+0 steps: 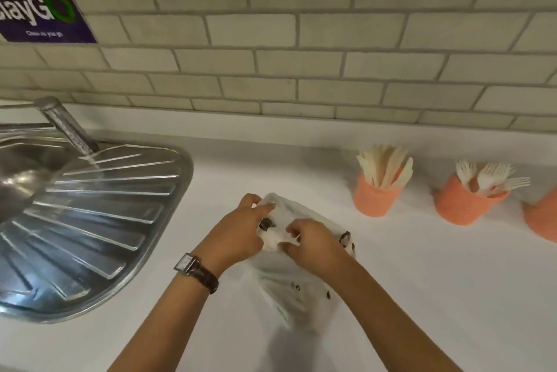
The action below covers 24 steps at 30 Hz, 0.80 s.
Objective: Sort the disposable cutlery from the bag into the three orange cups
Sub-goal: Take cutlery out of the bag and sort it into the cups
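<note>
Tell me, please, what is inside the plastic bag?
The bag looks flat below, showing only dark print; the left hand and right hand grip its bunched top, hiding anything there.

**Kitchen counter with steel sink and tiled wall**

A stainless-steel sink (99, 239) with a ribbed draining board is set into a white countertop (452, 296), which extends to the sink's right. A metal tap (67, 127) rises at the sink's rear edge. Behind the sink stands a wall (301, 31) of pale rectangular tiles with grey grout. Above the sink, a dark purple sign (42, 4) with white and green lettering is fixed to the tiles.
</note>
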Each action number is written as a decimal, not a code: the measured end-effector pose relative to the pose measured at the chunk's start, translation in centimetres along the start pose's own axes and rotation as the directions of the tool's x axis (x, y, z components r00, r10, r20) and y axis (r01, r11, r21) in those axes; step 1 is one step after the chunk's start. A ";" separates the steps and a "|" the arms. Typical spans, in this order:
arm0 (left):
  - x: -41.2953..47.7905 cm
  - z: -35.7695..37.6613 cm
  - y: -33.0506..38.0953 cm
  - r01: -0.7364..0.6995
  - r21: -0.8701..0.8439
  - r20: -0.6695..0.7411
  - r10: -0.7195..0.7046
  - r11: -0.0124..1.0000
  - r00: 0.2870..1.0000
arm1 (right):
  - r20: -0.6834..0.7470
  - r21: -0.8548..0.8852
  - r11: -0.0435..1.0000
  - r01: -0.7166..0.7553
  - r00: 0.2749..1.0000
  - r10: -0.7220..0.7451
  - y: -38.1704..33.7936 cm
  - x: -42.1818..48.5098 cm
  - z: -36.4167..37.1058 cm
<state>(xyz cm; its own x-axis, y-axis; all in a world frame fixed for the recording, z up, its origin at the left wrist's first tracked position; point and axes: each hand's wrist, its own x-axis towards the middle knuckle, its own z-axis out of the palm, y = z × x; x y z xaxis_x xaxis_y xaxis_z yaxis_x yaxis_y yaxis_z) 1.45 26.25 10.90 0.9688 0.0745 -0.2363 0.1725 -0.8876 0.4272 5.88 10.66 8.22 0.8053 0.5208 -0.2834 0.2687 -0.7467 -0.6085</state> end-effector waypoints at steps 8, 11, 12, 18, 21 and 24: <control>-4.8 1.8 -2.2 -0.066 -0.256 -0.136 0.032 0.964 0.990 | 0.179 -0.398 0.903 -0.164 0.951 0.251 -1.5 2.6 5.1; -5.1 1.3 -2.6 -0.056 -0.300 -0.149 0.011 0.952 0.989 | 0.182 -0.290 0.932 -0.217 0.944 0.276 -1.4 2.5 5.1; -5.1 1.2 -2.8 -0.052 -0.314 -0.144 0.007 0.948 0.990 | 0.181 -0.247 0.941 -0.230 0.943 0.278 -1.3 2.5 4.9; -4.7 0.8 -2.3 -0.101 -0.313 -0.132 0.062 0.944 0.989 | 0.158 -0.148 0.947 -0.286 0.938 0.308 0.2 2.1 4.7; -4.6 0.8 -1.7 -0.124 -0.298 -0.130 0.088 0.946 0.988 | 0.163 -0.222 0.925 -0.307 0.924 0.346 0.0 2.1 4.8; -4.7 0.4 -1.6 -0.119 -0.287 -0.131 0.084 0.951 0.988 | 0.165 -0.276 0.932 -0.234 0.944 0.286 -0.3 2.0 4.4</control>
<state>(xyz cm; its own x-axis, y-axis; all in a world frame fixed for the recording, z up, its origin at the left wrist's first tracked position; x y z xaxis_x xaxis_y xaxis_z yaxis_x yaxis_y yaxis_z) -3.43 27.16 10.95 0.9949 0.0584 -0.0827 0.0993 -0.7224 0.6843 5.05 13.78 4.58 0.7498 0.3461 -0.5639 0.2078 -0.9323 -0.2960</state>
